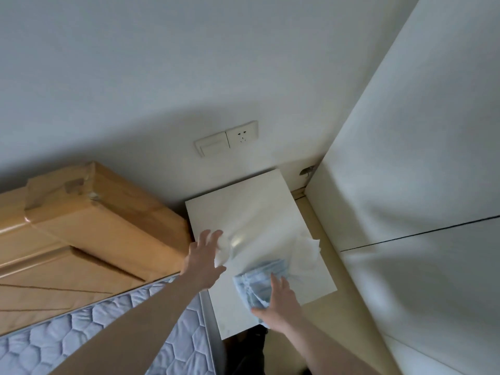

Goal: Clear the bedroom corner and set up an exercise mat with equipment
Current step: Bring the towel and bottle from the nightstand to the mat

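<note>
- Two bare hands reach over a white rectangular bedside counter (243,209).
- Left hand (204,257): grip wide, fingers spread, touching a crumpled white paper tissue (223,249) at its fingertips.
- Right hand (281,301): grip wide, straight fingers pressing a stack of pale blue face masks (257,280).
- Loose white tissues (308,253) lie just beyond the right grip.

I have both arms stretched forward, bare. My left hand (205,255) spreads its fingers wide; my right hand (280,299) lies palm-down, fingers straight, thumb out.
</note>
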### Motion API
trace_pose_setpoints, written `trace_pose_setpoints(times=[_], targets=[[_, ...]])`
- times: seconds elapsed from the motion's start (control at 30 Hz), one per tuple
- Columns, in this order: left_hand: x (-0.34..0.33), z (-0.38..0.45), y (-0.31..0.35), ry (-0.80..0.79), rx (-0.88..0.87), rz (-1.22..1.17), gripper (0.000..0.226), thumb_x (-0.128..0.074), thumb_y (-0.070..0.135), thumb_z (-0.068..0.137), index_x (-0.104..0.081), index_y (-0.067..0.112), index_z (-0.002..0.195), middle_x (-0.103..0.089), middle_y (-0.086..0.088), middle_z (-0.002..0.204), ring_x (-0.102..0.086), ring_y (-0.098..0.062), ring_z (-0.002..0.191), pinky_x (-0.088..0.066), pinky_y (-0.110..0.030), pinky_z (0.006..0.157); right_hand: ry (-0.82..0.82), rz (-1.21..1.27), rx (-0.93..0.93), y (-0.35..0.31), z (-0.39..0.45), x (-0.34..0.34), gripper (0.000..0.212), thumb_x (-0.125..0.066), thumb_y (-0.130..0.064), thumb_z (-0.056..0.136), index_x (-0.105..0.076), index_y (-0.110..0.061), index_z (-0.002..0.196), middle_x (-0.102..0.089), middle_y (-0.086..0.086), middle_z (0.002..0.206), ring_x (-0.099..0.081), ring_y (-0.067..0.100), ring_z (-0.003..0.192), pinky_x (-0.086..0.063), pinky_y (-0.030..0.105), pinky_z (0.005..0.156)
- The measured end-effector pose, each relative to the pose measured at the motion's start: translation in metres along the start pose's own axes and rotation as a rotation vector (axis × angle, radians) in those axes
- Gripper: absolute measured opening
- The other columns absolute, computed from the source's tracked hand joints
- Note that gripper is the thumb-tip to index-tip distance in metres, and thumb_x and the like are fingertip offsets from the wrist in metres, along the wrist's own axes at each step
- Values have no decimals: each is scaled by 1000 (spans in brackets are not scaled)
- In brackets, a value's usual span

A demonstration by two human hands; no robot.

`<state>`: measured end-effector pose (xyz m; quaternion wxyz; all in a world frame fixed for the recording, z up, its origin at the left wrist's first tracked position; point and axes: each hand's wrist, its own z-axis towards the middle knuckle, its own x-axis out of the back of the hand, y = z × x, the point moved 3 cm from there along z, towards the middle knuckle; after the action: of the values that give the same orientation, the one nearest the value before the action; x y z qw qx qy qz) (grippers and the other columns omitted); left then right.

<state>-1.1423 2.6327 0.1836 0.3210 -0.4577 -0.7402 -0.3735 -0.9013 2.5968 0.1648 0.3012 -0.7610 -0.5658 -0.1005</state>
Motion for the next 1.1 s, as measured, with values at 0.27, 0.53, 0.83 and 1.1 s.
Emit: trace_pose_setpoints(times=[0.27,0.53,0.83,1.1], targets=[[-16,9,-10,116,-57,59,93,-80,43,79,-14,36,145,-21,1,146,-49,-26,119,-51,-36,94,68,-255,-107,-18,53,-56,135,-75,-65,75,20,-18,159,12,17,167,-13,38,153,-42,46,112],[-19,12,-13,105,-63,89,91,-78,41,81,-13,34,145,-23,-1,145,-49,-28,115,-53,-36,92,210,-342,-42,-6,72,-61,78,-56,-14,98,-11,-22,161,-20,10,165,-31,31,145,-50,41,104],[13,-7,8,7,1,132,88,-74,43,86,-11,32,148,-23,-2,142,-53,-31,111,-58,-36,78,303,140,-29,2,-16,-15,40,-57,-16,92,-54,-22,131,-61,-3,121,-60,18,109,-50,25,88],[35,-63,23,-43,-179,187,89,-80,36,74,-26,39,145,-29,4,143,-47,-25,116,-55,-35,82,416,371,-18,36,-140,24,10,-57,-22,86,-60,-26,95,-65,-10,93,-60,6,82,-42,11,68]])
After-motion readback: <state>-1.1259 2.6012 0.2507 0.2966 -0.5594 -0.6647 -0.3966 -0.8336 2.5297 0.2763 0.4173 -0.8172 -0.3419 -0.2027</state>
